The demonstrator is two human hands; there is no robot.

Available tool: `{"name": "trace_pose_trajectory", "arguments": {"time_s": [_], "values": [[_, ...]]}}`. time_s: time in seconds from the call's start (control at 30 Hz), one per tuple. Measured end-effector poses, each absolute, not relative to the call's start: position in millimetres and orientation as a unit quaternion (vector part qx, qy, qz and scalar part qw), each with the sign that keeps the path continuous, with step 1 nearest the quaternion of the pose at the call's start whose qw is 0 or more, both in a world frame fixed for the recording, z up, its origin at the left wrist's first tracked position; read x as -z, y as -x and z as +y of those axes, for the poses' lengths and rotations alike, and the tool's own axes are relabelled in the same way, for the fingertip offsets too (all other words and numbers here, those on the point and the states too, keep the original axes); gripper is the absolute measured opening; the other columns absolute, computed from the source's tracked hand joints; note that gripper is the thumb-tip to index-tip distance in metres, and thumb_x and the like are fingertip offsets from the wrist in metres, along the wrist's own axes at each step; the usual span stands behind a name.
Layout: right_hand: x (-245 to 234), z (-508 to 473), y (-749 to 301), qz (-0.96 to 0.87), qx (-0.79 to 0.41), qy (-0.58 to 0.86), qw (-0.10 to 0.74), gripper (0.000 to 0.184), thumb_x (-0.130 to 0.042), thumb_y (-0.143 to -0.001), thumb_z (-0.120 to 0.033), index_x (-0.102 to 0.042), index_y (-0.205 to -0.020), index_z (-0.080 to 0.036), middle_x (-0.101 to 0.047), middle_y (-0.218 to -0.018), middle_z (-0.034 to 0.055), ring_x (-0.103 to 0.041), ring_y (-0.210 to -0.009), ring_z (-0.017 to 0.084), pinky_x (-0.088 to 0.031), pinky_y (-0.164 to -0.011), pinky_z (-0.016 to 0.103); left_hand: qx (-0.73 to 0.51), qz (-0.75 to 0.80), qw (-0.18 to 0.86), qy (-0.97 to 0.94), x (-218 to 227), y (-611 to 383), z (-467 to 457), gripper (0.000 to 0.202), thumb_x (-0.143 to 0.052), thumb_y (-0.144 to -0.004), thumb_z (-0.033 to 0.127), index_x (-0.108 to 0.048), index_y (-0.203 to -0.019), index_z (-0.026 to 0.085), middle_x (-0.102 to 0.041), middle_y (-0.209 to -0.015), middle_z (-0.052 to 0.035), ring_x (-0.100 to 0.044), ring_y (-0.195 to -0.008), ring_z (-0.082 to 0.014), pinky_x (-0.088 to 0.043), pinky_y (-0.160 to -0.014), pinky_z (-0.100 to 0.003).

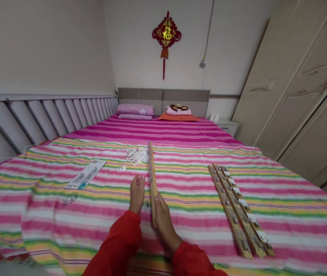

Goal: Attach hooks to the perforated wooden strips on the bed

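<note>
My right hand (163,216) grips a long wooden strip (153,184) near its close end, thumb along its edge. The strip stands on its narrow side above the bed, and small metal and clear fittings line its left face. Just left of it is my left hand (137,193), fingers raised and loosely bent, with nothing visible in them. A white tray-like packet (136,156) with small colourful pieces lies beyond that hand. Three similar wooden strips (235,211) lie side by side at the right, bearing metal hooks; white round pieces hang on the rightmost.
A striped sheet (186,188) covers the bed. On the left lie a flat card pack with hooks (86,174) and a thin wire-like tangle (70,198). A slatted rail (65,115) borders the left side; wardrobes (298,84) stand at the right. Folded bedding (136,110) rests by the headboard.
</note>
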State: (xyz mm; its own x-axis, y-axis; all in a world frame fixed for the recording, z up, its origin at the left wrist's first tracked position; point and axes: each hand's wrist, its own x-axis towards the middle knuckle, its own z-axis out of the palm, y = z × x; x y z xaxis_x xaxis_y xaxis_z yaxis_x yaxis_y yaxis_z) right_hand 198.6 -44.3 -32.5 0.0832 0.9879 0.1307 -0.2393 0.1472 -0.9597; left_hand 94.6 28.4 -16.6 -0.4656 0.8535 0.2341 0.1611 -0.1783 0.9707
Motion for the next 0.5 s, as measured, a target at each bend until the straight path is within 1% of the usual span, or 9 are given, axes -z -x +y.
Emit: {"name": "trace_pose_trajectory", "arguments": {"time_s": [0.07, 0.13, 0.2, 0.27, 0.3, 0.33, 0.43, 0.5], "values": [[31.8, -54.5, -198.3, -0.480, -0.510, 0.391, 0.597, 0.055, -0.045, -0.089, -0.052, -0.052, -0.131, -0.018, -0.056, -0.134, 0.0076, -0.045, -0.128, 0.022, -0.030, -0.111, 0.037, -0.616, 0.581, 0.305, -0.435, 12.9, -102.4, 29.0, 0.057, -0.054, -0.078, 0.054, -0.052, -0.120, 0.015, -0.063, -0.096, -0.0083, -0.061, -0.086, -0.0188, -0.048, -0.077, -0.031], [33.1, -64.1, -198.5, -0.502, -0.513, 0.379, 0.584, 0.053, -0.044, -0.090, -0.049, -0.050, -0.134, -0.020, -0.054, -0.135, 0.0067, -0.045, -0.128, 0.022, -0.029, -0.111, 0.039, -0.614, 0.588, 0.302, -0.431, 10.0, -105.5, 30.4, 0.054, -0.051, -0.080, 0.055, -0.055, -0.115, 0.014, -0.063, -0.089, -0.0066, -0.060, -0.079, -0.0181, -0.048, -0.072, -0.030], [36.6, -71.4, -200.6, -0.512, -0.514, 0.379, 0.574, 0.051, -0.045, -0.091, -0.048, -0.049, -0.134, -0.021, -0.054, -0.136, 0.0061, -0.046, -0.128, 0.023, -0.029, -0.112, 0.040, -0.614, 0.591, 0.279, -0.443, 8.9, -104.4, 30.9, 0.046, -0.045, -0.082, 0.056, -0.060, -0.097, 0.016, -0.062, -0.076, -0.0036, -0.058, -0.071, -0.0172, -0.046, -0.066, -0.029], [41.2, -76.0, -204.8, -0.516, -0.518, 0.381, 0.566, 0.051, -0.046, -0.090, -0.047, -0.049, -0.134, -0.021, -0.054, -0.136, 0.0059, -0.046, -0.127, 0.023, -0.029, -0.112, 0.040, -0.610, 0.586, 0.266, -0.463, 10.1, -100.8, 30.2, 0.044, -0.040, -0.083, 0.057, -0.059, -0.078, 0.018, -0.057, -0.064, -0.0009, -0.053, -0.063, -0.0160, -0.043, -0.059, -0.027], [43.5, -77.5, -207.6, -0.515, -0.520, 0.382, 0.564, 0.051, -0.046, -0.090, -0.048, -0.049, -0.134, -0.021, -0.054, -0.136, 0.0060, -0.046, -0.127, 0.024, -0.028, -0.112, 0.040, -0.607, 0.580, 0.273, -0.470, 11.5, -98.5, 29.7, 0.044, -0.039, -0.083, 0.057, -0.057, -0.072, 0.019, -0.055, -0.060, 0.0000, -0.051, -0.059, -0.0154, -0.041, -0.055, -0.026], [45.5, -78.6, -210.7, -0.514, -0.522, 0.385, 0.561, 0.052, -0.045, -0.090, -0.049, -0.050, -0.133, -0.020, -0.054, -0.136, 0.0065, -0.046, -0.128, 0.024, -0.028, -0.112, 0.040, -0.603, 0.574, 0.288, -0.473, 13.2, -95.9, 29.4, 0.043, -0.038, -0.083, 0.057, -0.055, -0.070, 0.019, -0.053, -0.058, 0.0007, -0.050, -0.056, -0.0148, -0.039, -0.052, -0.026], [48.3, -81.8, -220.6, -0.503, -0.531, 0.404, 0.550, 0.057, -0.047, -0.088, -0.053, -0.053, -0.131, -0.017, -0.055, -0.134, 0.0091, -0.045, -0.128, 0.026, -0.027, -0.112, 0.042, -0.585, 0.569, 0.340, -0.466, 19.3, -85.3, 31.8, 0.040, -0.039, -0.082, 0.056, -0.053, -0.071, 0.020, -0.050, -0.054, 0.0025, -0.045, -0.047, -0.0130, -0.034, -0.044, -0.024], [47.3, -84.9, -226.2, -0.494, -0.538, 0.416, 0.542, 0.060, -0.048, -0.086, -0.056, -0.054, -0.130, -0.016, -0.056, -0.133, 0.0099, -0.045, -0.128, 0.027, -0.026, -0.112, 0.043, -0.580, 0.579, 0.316, -0.478, 21.9, -76.2, 36.7, 0.037, -0.042, -0.081, 0.054, -0.053, -0.071, 0.020, -0.050, -0.055, 0.0024, -0.046, -0.049, -0.0132, -0.035, -0.045, -0.024]]}}
